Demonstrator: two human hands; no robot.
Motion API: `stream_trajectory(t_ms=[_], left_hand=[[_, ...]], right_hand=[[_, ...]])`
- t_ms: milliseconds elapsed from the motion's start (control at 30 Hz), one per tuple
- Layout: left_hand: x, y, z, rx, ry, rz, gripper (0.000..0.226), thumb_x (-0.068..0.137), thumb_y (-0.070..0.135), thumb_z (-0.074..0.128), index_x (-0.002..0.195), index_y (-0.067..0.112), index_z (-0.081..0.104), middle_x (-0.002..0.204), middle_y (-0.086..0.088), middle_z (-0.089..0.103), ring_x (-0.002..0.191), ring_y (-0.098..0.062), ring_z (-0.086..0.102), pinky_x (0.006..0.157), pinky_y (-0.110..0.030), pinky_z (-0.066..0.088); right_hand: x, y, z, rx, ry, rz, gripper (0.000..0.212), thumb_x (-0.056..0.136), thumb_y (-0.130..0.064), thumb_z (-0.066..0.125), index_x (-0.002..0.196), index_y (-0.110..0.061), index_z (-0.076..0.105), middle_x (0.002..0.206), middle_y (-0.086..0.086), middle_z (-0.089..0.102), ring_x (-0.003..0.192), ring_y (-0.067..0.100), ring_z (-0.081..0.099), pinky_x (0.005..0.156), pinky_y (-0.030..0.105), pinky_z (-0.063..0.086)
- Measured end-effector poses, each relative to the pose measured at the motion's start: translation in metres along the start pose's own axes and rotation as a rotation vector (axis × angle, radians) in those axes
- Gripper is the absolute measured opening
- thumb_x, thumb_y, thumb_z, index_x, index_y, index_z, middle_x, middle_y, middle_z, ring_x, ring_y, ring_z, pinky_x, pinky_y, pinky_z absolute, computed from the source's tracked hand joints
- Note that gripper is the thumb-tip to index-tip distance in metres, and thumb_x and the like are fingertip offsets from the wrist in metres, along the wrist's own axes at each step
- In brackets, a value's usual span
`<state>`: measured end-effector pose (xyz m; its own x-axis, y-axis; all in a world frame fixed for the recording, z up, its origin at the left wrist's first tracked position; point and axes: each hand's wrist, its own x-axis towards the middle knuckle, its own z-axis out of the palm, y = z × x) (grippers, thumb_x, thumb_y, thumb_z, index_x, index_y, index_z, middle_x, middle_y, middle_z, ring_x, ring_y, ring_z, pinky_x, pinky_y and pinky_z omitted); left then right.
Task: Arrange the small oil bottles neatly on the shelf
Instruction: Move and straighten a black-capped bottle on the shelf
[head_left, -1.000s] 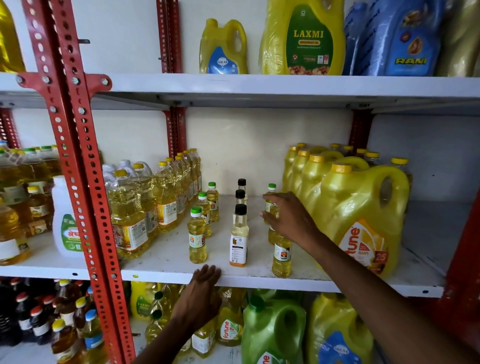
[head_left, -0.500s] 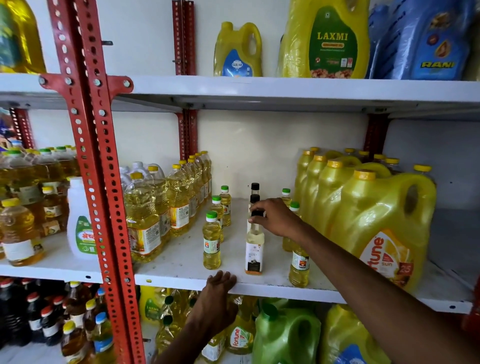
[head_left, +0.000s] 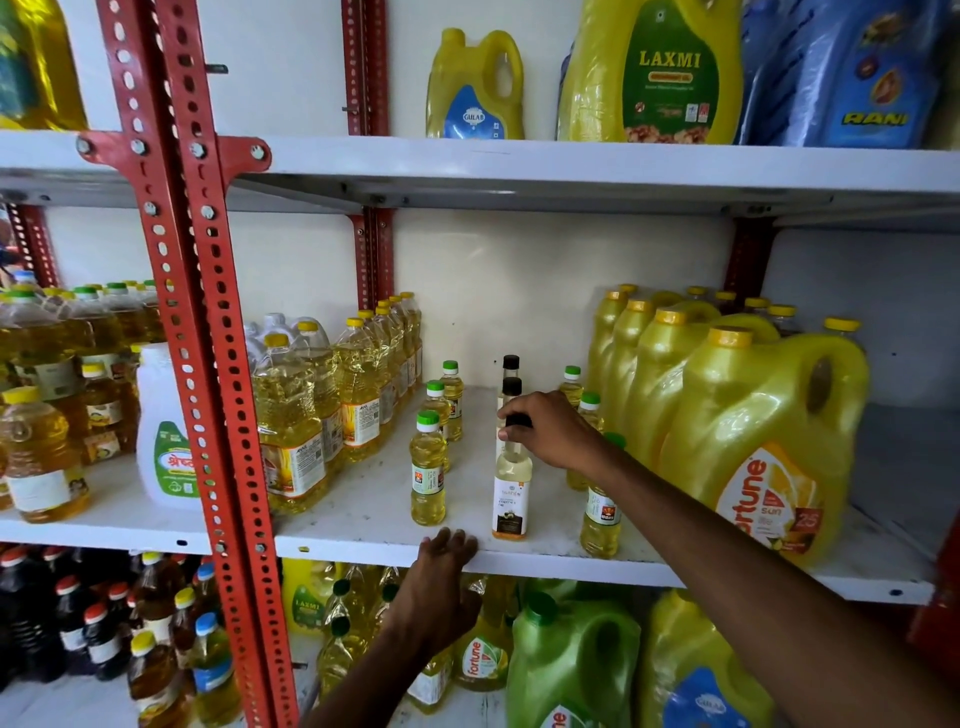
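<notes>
Above the shelf (head_left: 363, 525) you can read LAXMI on the tall yellow can (head_left: 660, 78), GULAB on the small jug (head_left: 475, 88), RANI on the blue can (head_left: 852, 78); on it, "fortune" and 25 on the front yellow jug (head_left: 769, 447).

Both your arms are showing bare in this view, from the lower edge of the picture up to the fingers. Your right forearm (head_left: 753, 566) is looking long and quite thick near the corner, and it is getting narrower toward the wrist. Your right hand (head_left: 556, 436) is showing mostly its back side, with the knuckles looking rounded. Your left forearm (head_left: 374, 680) is looking shorter and slimmer. Your left hand (head_left: 441, 587) is also showing only its back, and its fingers (head_left: 452, 540) are showing side by side, with short, rounded tips.
</notes>
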<state>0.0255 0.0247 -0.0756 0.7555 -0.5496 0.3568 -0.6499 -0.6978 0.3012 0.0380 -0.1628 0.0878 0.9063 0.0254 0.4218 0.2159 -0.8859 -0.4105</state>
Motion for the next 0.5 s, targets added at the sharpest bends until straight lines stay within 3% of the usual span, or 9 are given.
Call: stream_trajectory(t_ms=[267, 500], left_hand=[[-0.0014, -0.0023, 0.0027, -0.014, 0.01, 0.013, 0.064, 0.087, 0.024, 0.06, 0.144, 0.015, 0.031, 0.152, -0.004, 0.037, 0.143, -0.023, 0.022, 0.117, -0.032, 0.019], [-0.0009, -0.0034, 0.0041, -0.036, 0.022, 0.006, 0.065, 0.087, 0.022, 0.061, 0.145, 0.016, 0.03, 0.154, -0.004, 0.034, 0.145, -0.022, 0.019, 0.118, -0.032, 0.015]], right_hand=[[-0.0086, -0.0049, -0.0022, -0.016, -0.016, -0.026, 0.029, 0.083, -0.018, 0.07, 0.109, -0.005, 0.069, 0.108, 0.015, 0.074, 0.1, 0.022, 0.068, 0.085, 0.024, 0.048], [-0.0097, -0.0078, -0.0038, -0.013, -0.03, -0.019, 0.03, 0.083, -0.017, 0.07, 0.111, -0.006, 0.068, 0.111, 0.015, 0.072, 0.102, 0.024, 0.067, 0.09, 0.028, 0.05]])
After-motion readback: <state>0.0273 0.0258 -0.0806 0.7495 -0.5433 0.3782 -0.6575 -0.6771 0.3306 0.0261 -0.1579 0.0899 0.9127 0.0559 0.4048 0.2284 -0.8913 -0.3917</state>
